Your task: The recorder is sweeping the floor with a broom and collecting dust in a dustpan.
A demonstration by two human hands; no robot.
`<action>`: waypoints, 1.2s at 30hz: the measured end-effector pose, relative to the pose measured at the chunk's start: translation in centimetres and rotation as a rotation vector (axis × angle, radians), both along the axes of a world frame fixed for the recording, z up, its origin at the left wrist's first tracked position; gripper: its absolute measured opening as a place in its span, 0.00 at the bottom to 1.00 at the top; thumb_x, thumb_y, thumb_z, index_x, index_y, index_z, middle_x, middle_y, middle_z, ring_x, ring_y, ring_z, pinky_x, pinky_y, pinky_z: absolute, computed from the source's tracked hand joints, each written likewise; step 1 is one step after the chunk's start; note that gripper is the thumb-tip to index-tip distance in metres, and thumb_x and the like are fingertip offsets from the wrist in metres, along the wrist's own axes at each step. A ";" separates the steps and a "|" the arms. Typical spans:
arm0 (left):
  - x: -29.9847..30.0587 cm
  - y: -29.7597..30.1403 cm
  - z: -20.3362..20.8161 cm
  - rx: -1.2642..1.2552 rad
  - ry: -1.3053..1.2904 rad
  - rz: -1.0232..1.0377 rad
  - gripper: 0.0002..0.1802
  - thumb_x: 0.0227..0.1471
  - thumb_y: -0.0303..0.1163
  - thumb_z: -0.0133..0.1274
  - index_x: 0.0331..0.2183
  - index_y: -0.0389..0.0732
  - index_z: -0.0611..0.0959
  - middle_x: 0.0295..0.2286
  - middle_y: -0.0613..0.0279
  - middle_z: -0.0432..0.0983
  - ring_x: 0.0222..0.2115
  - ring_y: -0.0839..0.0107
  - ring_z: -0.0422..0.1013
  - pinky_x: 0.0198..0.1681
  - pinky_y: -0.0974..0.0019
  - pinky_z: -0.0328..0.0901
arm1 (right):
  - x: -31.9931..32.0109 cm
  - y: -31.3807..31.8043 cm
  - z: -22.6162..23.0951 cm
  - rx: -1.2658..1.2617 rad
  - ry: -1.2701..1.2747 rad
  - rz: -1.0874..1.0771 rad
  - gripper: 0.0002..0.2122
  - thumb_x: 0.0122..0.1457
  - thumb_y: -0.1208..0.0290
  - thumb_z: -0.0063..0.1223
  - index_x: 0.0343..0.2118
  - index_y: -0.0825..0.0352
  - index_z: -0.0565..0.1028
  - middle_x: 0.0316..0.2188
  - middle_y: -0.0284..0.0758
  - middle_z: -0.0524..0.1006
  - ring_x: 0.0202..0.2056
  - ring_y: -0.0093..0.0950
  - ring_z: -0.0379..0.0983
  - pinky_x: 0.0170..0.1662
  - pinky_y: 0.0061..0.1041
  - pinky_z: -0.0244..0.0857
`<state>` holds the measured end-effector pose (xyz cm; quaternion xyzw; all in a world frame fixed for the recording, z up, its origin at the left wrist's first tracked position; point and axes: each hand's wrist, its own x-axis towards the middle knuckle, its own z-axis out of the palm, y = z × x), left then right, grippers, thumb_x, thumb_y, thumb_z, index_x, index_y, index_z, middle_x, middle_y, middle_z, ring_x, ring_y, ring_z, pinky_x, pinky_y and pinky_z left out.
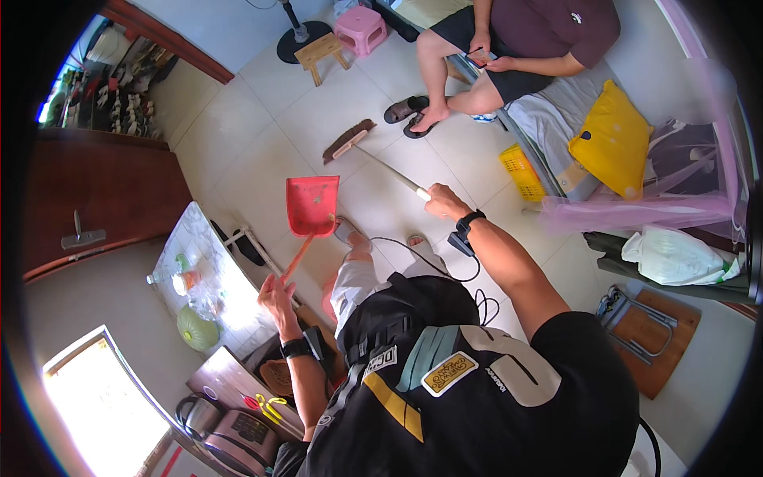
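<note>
Reference taken: red dustpan (311, 205), held open side outward, mouth away from the body, with dull patches on its inner face; at the near end of its orange-red handle, left hand (278, 304) with fingers clamped on the handle tip; cannot tell about contact between pan and floor.

Right of the dustpan, right hand (445, 201) with fingers wrapped round the pale handle end of the broom (350, 145); beyond the dustpan and slightly right, broom head with dark bristles down on the floor (262, 103); underfoot and all round the dustpan, large pale square tiles, thin joints, soft sheen.

Left of and nearer than the dustpan, marble-patterned table (230, 270), glare-washed in part; on it, left of the dustpan, clear jar with orange label (187, 282) and pale green, ribbed round object (197, 328); nearer again, wood-grain surface (226, 378) with yellow-handled scissors (272, 408); farther out on that side, bright window (107, 405).

Well left of the dustpan, dark red-brown door (111, 207); well beyond it, low wooden stool (322, 52) beside pink plastic stool (362, 32); beyond and right, dark slippers (405, 109), then seated person (548, 32) on a bed, phone in hand; farther right, yellow pillow (610, 139) on the bed, yellow basket (522, 172) below; far right and nearer, folded wooden table (652, 350) with metal legs.
</note>
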<state>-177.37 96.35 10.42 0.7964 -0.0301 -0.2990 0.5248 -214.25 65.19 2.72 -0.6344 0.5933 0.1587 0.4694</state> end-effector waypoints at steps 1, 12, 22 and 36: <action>1.6 -1.3 0.1 -0.007 0.025 -0.024 0.25 0.53 0.28 0.53 0.50 0.20 0.73 0.33 0.53 0.76 0.31 0.68 0.77 0.36 0.69 0.77 | 2.0 -0.9 -0.1 -0.019 0.015 0.025 0.09 0.46 0.78 0.50 0.29 0.76 0.77 0.21 0.51 0.79 0.23 0.42 0.79 0.27 0.37 0.73; 19.0 -12.5 -1.8 0.152 0.013 -0.184 0.23 0.52 0.25 0.48 0.48 0.22 0.76 0.35 0.44 0.78 0.29 0.64 0.79 0.31 0.70 0.78 | 18.4 -7.7 2.2 -0.062 -0.085 -0.223 0.14 0.46 0.73 0.54 0.35 0.75 0.78 0.23 0.47 0.80 0.24 0.37 0.80 0.29 0.32 0.74; 29.6 -26.0 -3.0 0.284 -0.041 -0.275 0.20 0.53 0.23 0.48 0.47 0.27 0.80 0.35 0.45 0.80 0.26 0.63 0.81 0.26 0.71 0.77 | 24.3 -19.7 0.9 -0.125 -0.135 -0.305 0.07 0.52 0.70 0.56 0.31 0.68 0.76 0.13 0.29 0.71 0.14 0.23 0.69 0.18 0.26 0.64; 45.0 -40.5 -8.5 0.332 -0.249 -0.455 0.17 0.51 0.25 0.50 0.42 0.31 0.85 0.26 0.47 0.82 0.21 0.64 0.80 0.25 0.66 0.73 | 31.8 -20.3 9.7 0.362 -0.141 -0.517 0.10 0.57 0.69 0.53 0.34 0.72 0.75 0.14 0.31 0.69 0.12 0.21 0.65 0.16 0.24 0.60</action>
